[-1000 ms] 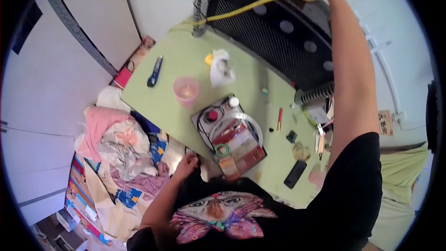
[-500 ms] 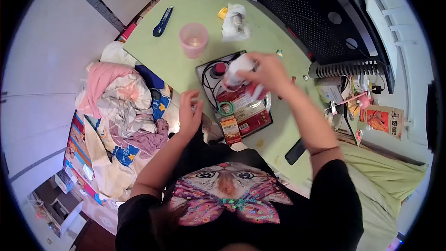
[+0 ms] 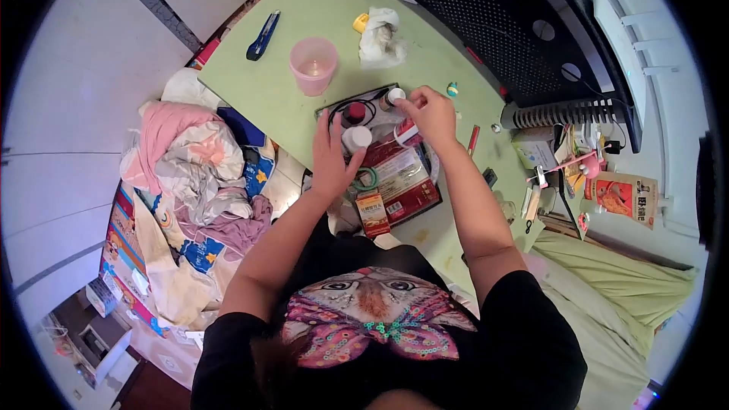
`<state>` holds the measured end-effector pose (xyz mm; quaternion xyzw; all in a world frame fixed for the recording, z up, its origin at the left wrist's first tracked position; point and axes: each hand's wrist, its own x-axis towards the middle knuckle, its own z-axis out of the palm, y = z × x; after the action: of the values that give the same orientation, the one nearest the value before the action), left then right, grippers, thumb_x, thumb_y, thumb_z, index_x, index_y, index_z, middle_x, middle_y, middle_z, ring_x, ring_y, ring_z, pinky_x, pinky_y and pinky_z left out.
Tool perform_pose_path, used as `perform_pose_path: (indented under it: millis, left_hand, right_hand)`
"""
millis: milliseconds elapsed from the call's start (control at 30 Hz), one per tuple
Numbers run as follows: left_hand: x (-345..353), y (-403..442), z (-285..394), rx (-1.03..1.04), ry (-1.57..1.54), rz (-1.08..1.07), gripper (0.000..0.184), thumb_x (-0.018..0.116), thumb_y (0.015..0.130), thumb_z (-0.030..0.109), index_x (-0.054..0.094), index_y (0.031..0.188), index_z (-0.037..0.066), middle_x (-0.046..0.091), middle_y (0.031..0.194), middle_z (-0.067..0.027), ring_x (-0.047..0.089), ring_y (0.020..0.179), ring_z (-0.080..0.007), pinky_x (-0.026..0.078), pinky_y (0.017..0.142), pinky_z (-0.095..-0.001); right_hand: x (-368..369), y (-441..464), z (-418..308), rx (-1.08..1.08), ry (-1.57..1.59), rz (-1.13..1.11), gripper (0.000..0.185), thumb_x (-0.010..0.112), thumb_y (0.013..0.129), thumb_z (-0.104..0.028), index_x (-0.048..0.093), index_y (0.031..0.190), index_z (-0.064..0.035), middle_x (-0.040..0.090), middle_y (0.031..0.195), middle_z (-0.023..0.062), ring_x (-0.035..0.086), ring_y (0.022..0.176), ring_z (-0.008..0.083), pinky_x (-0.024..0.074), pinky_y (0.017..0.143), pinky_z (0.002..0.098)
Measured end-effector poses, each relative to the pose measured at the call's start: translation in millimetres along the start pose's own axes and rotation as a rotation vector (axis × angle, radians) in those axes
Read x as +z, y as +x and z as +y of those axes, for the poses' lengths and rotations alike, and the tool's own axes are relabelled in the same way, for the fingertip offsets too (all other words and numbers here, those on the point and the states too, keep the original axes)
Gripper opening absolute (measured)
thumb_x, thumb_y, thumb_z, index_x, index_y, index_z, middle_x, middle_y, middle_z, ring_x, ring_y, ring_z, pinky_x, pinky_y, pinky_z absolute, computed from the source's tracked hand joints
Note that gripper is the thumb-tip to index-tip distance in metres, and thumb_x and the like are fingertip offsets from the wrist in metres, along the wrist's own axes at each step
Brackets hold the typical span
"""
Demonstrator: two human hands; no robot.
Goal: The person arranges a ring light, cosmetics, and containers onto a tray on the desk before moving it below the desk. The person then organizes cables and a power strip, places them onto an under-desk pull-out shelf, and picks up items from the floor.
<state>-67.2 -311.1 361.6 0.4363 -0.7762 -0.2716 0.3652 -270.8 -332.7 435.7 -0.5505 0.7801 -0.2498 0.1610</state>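
Observation:
My left hand [image 3: 332,161] curves around a white-capped jar [image 3: 356,139], thumb on one side and fingers on the other. My right hand [image 3: 433,118] is curled, its thumb tip beside the cap of a small white-capped bottle [image 3: 395,96]; what its fingers hold, if anything, is hidden. Just below that hand stands a red-and-white bottle [image 3: 408,132]. A dark red cap [image 3: 355,112], a black cable [image 3: 334,110], a green ring [image 3: 369,177], an orange-and-white box [image 3: 373,212] and a flat red box [image 3: 410,201] are gathered between my hands.
A pink cup [image 3: 313,61], a blue box cutter [image 3: 263,36] and crumpled white tissue [image 3: 382,42] lie farther back on the green table [image 3: 228,68]. A black perforated panel [image 3: 486,15] borders the far side. Clothes [image 3: 197,156] are heaped at the left.
My right hand has drawn back slightly upward, away from the white jar it held. My left hand has moved up and right to the jar. The jar is now farther left and lower.

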Motion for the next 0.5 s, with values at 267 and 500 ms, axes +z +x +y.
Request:
perform_pose_path:
  millis: [267,500]
  left_hand:
    - [-2,8,17,-0.113,0.172,-0.142,0.083,0.074,0.057,0.022,0.029,0.125,0.003,0.038,0.116,-0.0184,0.036,0.108,-0.0362,0.029,0.092,-0.0444]
    - [-15,16,-5,-0.158,0.140,-0.204,0.061,0.068,0.061,0.005,0.039,0.114,0.009,0.043,0.111,-0.0115,0.049,0.095,-0.0313,0.044,0.077,-0.0369]
  right_hand:
    - [45,3,-16,-0.343,0.019,0.212,0.025,0.066,0.067,-0.029,0.056,0.070,-0.0059,0.057,0.071,0.0073,0.054,0.073,0.0258,0.0437,0.063,0.0357]
    - [69,-16,14,-0.300,0.027,0.031,0.035,0.065,0.068,-0.025,0.052,0.093,-0.0044,0.052,0.097,0.0122,0.049,0.092,0.0302,0.0413,0.077,0.0371]
